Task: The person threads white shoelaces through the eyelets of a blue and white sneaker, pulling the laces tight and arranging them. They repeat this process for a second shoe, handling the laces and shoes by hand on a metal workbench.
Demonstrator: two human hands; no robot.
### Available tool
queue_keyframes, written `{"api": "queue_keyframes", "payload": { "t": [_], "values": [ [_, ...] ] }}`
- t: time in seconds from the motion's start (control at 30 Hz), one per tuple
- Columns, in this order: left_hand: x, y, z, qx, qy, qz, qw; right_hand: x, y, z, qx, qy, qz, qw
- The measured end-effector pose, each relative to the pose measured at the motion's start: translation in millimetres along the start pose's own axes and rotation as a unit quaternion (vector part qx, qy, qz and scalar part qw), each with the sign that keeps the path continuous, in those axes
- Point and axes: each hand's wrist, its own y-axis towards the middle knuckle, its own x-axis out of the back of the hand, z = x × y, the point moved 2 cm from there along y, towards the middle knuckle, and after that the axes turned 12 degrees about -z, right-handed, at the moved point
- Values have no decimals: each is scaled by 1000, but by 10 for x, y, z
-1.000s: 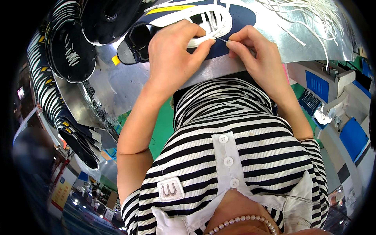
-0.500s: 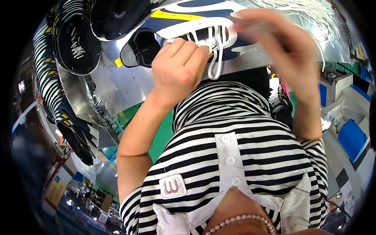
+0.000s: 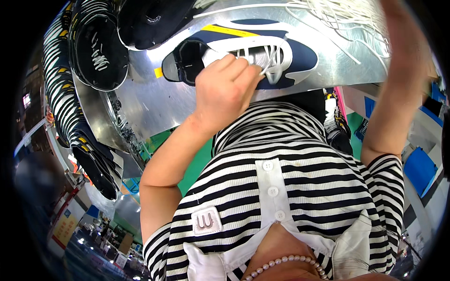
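A navy shoe upper (image 3: 304, 58) with white trim and a yellow stripe lies on the metal table, its black-lined opening facing left. My left hand (image 3: 225, 86) is closed over its near edge, a white shoelace (image 3: 273, 63) at the fingertips. That lace crosses the upper's throat and is partly blurred. At the far right, my right hand (image 3: 402, 28) is raised beside a heap of loose white laces (image 3: 344, 16). Motion smears its fingers, and the top edge partly cuts them off, so whatever they hold cannot be made out.
Black-lined shoe uppers (image 3: 99, 54) stand at the far left, beside another dark upper (image 3: 152, 21). A long stacked row of striped uppers (image 3: 63, 105) curves down the left side. The metal table (image 3: 147, 105) ends just before my body. A blue panel (image 3: 420, 171) is at the right.
My right hand has swung away from the upper to the far right. The lace loop hanging over the near edge has drawn in. My left hand stays closed at the upper, shifted slightly right in view.
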Motion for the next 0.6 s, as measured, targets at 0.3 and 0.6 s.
{"api": "queue_keyframes", "payload": {
  "t": [0.3,0.6],
  "values": [
    [131,87,85,362,-149,39,919,-307,-477,-549,-142,-13,61,988],
    [-58,59,176,338,-18,-64,939,-479,-457,-604,-93,-86,94,987]
  ]
}}
